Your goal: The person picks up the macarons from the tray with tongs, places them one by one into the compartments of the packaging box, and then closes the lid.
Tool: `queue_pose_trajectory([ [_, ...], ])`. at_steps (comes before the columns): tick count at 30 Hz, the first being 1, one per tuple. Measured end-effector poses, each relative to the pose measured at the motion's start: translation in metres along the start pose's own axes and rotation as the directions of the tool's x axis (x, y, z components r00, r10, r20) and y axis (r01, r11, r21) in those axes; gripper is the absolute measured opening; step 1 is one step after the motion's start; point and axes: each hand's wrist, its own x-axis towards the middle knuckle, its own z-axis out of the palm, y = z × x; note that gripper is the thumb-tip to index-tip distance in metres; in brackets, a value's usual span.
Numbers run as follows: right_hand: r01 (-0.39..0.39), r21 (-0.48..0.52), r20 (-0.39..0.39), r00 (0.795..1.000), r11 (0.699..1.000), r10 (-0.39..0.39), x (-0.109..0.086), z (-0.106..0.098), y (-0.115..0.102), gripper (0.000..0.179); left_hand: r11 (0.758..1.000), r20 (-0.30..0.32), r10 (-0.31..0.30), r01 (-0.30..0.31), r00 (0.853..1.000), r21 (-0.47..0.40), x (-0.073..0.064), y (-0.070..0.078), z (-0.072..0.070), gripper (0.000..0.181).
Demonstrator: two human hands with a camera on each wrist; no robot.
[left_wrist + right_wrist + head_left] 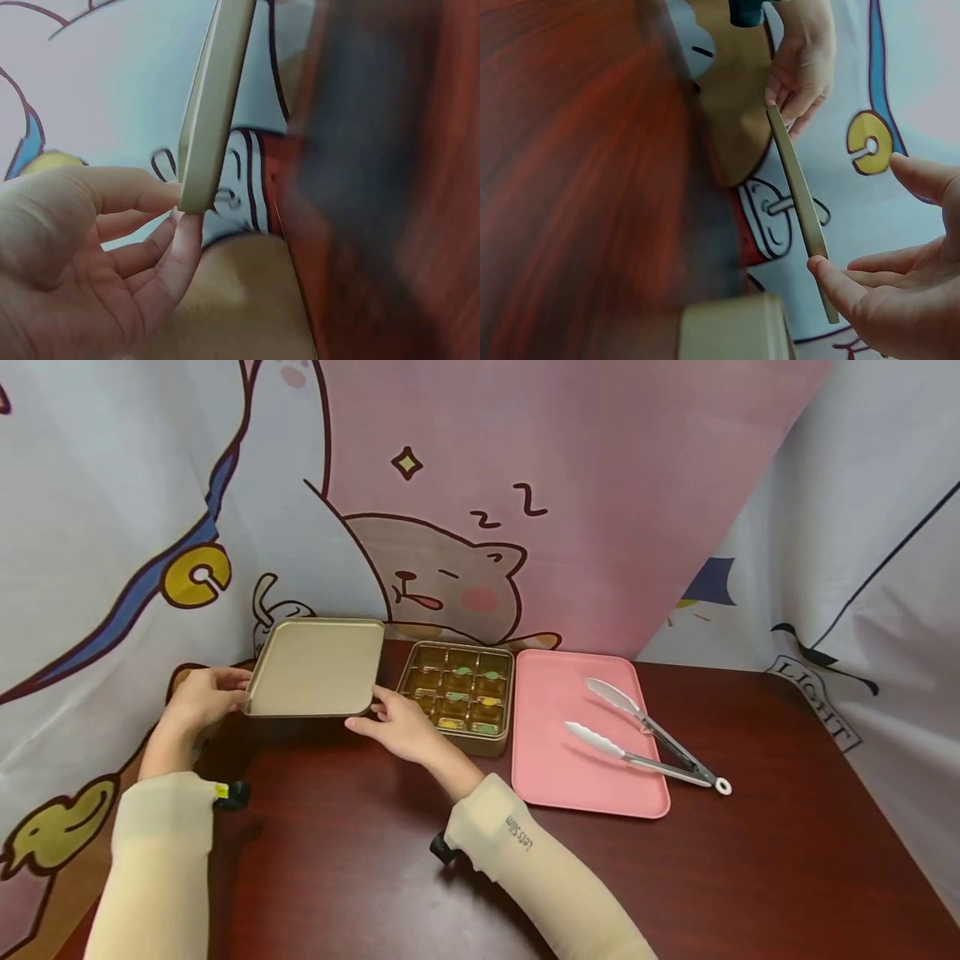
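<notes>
Both hands hold a flat, square, gold-coloured lid above the back left of the table. My left hand pinches its left front corner; the left wrist view shows the fingertips on the lid's rim. At the right front corner is my right hand, with a fingertip against the edge in the right wrist view and the other fingers spread. Just right of the lid stands an uncovered gold tin, its insert divided into compartments. Several of these contain small green and yellow pieces.
Beside the tin lies a pink tray. Tongs with white tips rest spread across the tray, handle end over its right edge. A cartoon-printed cloth hangs behind the dark red wooden table and along its sides.
</notes>
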Motion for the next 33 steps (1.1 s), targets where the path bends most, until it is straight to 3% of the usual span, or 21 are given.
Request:
queue_pose_trajectory([
  [10,0.012,0.064,-0.138,0.990,0.998,-0.003,-0.012,-0.043,0.007,0.066,0.994,-0.143,0.075,-0.086,0.987,-0.068,0.010,0.051,0.018,0.040],
  [15,0.026,0.078,-0.198,0.980,0.997,-0.010,-0.019,-0.067,0.019,0.066,0.984,-0.167,0.093,-0.116,0.982,-0.138,0.019,0.075,0.034,0.040],
  [22,-0.015,0.054,-0.278,0.960,0.998,0.029,-0.030,-0.093,0.036,0.064,0.959,-0.179,0.124,-0.165,0.976,-0.231,0.025,0.102,0.058,0.045],
  [26,-0.002,0.131,-0.311,0.949,0.991,0.043,-0.036,-0.103,0.040,0.056,0.955,-0.185,0.147,-0.188,0.972,-0.230,0.028,0.114,0.068,0.046],
  [30,0.009,0.288,-0.308,0.948,0.958,0.084,-0.041,-0.112,0.044,0.054,0.944,-0.203,0.167,-0.215,0.965,-0.248,0.030,0.124,0.077,0.044],
  [33,0.001,0.336,-0.307,0.945,0.942,0.109,-0.044,-0.118,0.047,0.056,0.931,-0.228,0.182,-0.242,0.957,-0.272,0.032,0.129,0.084,0.042],
])
